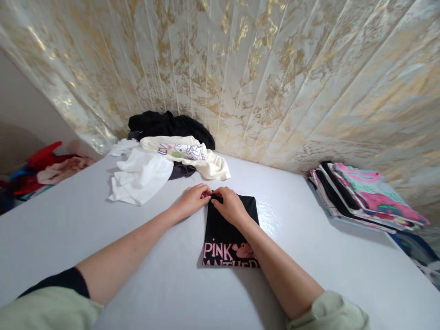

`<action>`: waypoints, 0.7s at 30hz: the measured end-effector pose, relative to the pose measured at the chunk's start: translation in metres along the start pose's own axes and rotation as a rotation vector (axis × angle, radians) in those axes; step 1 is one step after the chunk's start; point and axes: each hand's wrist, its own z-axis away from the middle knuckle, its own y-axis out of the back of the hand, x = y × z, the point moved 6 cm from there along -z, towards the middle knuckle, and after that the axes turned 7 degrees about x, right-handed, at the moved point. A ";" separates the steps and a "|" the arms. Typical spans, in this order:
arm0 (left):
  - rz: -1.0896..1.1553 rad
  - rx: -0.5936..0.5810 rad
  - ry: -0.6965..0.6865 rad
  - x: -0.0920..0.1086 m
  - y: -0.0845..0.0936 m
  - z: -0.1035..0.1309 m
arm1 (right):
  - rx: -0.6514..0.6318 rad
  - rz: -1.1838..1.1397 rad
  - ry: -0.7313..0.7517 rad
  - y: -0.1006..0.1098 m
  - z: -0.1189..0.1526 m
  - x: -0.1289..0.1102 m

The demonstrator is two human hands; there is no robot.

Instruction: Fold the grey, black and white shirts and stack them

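A black T-shirt with pink "PINK PANTHER" lettering and a pink cartoon head lies folded into a small rectangle on the white table. Both hands meet at its far left corner. My left hand pinches the fabric at that corner from the left side. Beside it, my right hand reaches over the shirt, thumb and fingers closed on the far edge. The right forearm covers part of the shirt's right side and the print.
Loose clothes lie at the back: a white garment, a cream printed one and a black one. A folded stack stands at the right edge. More clothes are heaped beyond the table's left edge. A gold-patterned curtain hangs behind.
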 end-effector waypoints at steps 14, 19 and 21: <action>0.049 0.026 0.094 0.003 -0.004 0.003 | 0.235 -0.373 -0.073 0.003 0.006 0.014; -0.035 -0.059 0.039 0.012 -0.006 0.005 | 0.217 -0.460 -0.076 -0.002 0.005 0.016; -0.030 -0.058 0.048 0.011 -0.006 0.004 | 0.202 -0.446 -0.072 -0.003 0.006 0.014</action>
